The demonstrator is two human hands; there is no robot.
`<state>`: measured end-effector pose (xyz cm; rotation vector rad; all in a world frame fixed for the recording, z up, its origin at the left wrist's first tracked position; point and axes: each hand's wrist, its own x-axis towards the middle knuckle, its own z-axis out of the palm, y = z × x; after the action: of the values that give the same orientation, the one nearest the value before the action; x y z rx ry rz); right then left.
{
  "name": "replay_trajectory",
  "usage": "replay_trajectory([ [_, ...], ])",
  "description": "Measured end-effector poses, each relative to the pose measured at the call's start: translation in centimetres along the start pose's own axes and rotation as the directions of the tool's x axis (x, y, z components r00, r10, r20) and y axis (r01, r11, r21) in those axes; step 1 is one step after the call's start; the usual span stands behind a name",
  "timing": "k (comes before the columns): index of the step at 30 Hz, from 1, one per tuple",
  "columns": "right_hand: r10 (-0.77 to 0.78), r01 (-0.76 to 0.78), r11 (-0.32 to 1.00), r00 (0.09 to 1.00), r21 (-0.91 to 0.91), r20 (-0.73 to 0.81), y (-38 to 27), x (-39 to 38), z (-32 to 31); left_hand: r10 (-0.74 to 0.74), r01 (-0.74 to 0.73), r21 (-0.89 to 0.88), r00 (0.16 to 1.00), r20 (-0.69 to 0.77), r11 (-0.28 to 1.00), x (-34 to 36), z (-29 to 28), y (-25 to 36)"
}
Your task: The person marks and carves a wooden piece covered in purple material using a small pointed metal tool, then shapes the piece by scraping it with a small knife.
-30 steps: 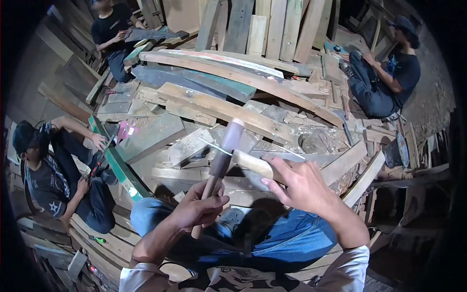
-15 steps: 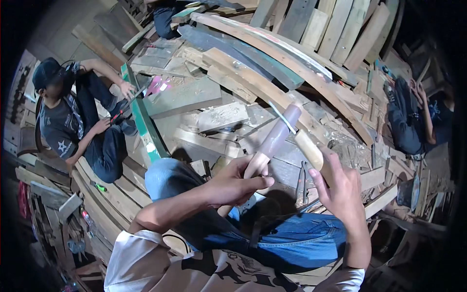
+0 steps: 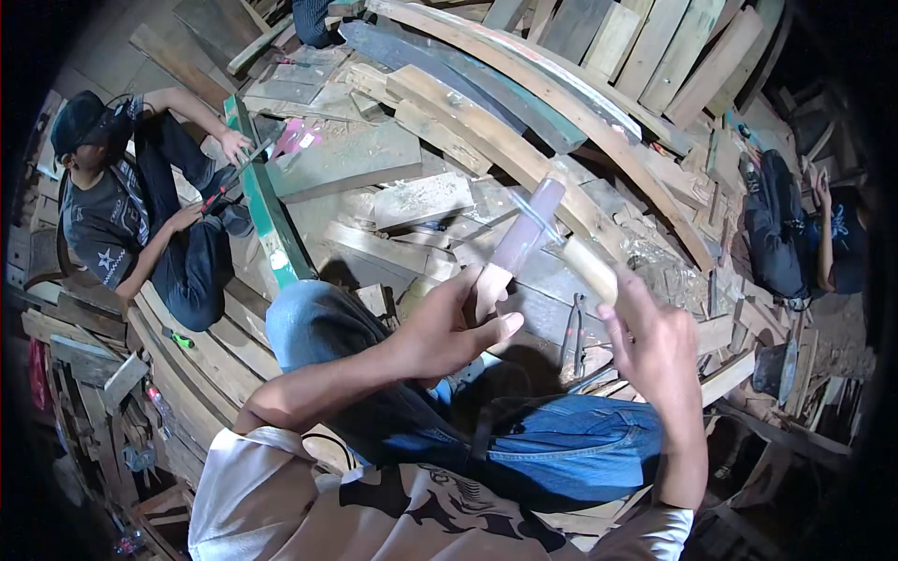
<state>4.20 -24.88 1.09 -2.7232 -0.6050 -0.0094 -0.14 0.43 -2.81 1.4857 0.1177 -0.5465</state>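
In my left hand point(image 3: 449, 327) is a short rounded piece of wood point(image 3: 526, 229), pale at the lower end and purplish higher up. It tilts up and away from me, the fingers and thumb wrapped round its near end. My right hand point(image 3: 655, 341) grips a knife point(image 3: 591, 269) by its pale wooden handle. The thin blade lies crosswise against the upper part of the wood, blurred a little. Beyond my knees, between the two hands, a pair of long-handled pincers point(image 3: 573, 332) rests among wood scraps.
To the left a seated co-worker point(image 3: 122, 206) holds a saw-like tool against a green-painted beam point(image 3: 267, 220). Another person point(image 3: 795, 224) sits at the far right. Long planks point(image 3: 552, 103) and offcuts point(image 3: 426, 199) lie ahead. A green-handled tool point(image 3: 178, 338) is on the left boards.
The knife blade has shifted slightly along the wood, and both hands have moved a little left and up in the view. Both grips stay the same.
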Motion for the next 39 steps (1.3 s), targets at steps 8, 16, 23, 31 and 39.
replay_trajectory([
  [8,0.058,-0.059,0.998,0.998,0.015,0.025,0.0,0.2,-0.1,0.16,-0.122,0.31,0.982,-0.101,0.943,0.5,-0.3,-1.9],
  [16,0.079,-0.079,0.996,0.997,-0.037,-0.011,0.4,0.7,-0.1,0.191,-0.177,0.183,0.98,-0.062,0.967,0.3,-0.2,-2.4],
  [23,0.072,-0.071,0.997,0.997,-0.043,0.026,0.4,0.2,0.0,0.188,-0.17,0.188,0.978,-0.086,0.967,0.1,0.1,-1.5],
  [31,0.078,-0.064,0.985,0.994,-0.157,0.083,0.0,0.3,-0.8,0.307,-0.271,0.32,0.95,-0.064,0.908,1.0,-0.3,-3.2],
  [39,0.05,-0.049,0.995,0.999,-0.092,0.008,0.6,0.1,-0.1,0.33,-0.269,0.325,0.932,-0.148,0.906,0.5,0.2,-3.0],
])
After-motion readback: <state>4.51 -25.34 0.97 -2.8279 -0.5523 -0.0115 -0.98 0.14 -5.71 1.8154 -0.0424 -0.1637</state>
